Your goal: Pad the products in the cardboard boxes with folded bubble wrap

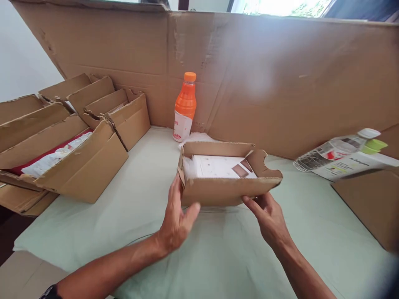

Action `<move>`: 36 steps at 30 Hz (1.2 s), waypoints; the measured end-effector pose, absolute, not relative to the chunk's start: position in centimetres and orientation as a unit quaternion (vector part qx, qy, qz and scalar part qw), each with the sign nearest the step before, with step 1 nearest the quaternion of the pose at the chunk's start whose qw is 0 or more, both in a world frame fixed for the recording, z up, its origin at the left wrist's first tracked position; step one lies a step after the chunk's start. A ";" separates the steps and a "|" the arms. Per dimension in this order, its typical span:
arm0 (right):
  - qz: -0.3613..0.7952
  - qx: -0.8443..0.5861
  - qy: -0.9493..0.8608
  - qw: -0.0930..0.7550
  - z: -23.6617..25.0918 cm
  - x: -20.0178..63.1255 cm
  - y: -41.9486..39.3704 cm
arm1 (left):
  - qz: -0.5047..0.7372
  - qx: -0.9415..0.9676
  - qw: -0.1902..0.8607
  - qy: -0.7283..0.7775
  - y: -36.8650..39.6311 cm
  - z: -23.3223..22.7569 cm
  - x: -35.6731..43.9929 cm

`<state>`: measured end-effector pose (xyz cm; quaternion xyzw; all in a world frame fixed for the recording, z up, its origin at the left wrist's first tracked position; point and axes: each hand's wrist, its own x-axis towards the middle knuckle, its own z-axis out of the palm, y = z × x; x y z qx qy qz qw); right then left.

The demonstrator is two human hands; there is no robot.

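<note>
Bright, diffuse daylight; window (280,7) at top overexposed. Hazy glare veils the cardboard wall (237,74) right of centre, lowering contrast there. Shadows soft and faint on tabletop (224,257). Left hand (174,226) slightly motion-blurred at the thumb. Wide-angle stretching toward edges. Lower right corner: dark, out-of-focus patch (388,276).

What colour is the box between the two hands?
The box is plain brown, shown best in the head view.
</note>
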<state>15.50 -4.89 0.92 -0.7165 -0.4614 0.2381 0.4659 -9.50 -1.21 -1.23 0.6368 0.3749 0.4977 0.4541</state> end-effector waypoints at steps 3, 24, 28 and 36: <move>0.271 -0.674 -0.516 0.454 0.7 15.0 -4.7 | 0.455 0.643 0.458 0.412 -6.3 -2.9 -13.1; 0.247 -0.553 -0.703 0.373 -8.2 -2.7 20.6 | 0.551 0.631 0.251 0.486 13.5 -7.1 -16.6; 0.222 -0.544 -0.733 0.343 -8.6 -3.0 20.9 | 0.550 0.634 0.247 0.484 16.1 -7.9 -17.2; 0.201 -0.539 -0.770 0.277 -7.5 -3.5 20.1 | 0.540 0.598 0.293 0.515 17.0 -9.4 -18.7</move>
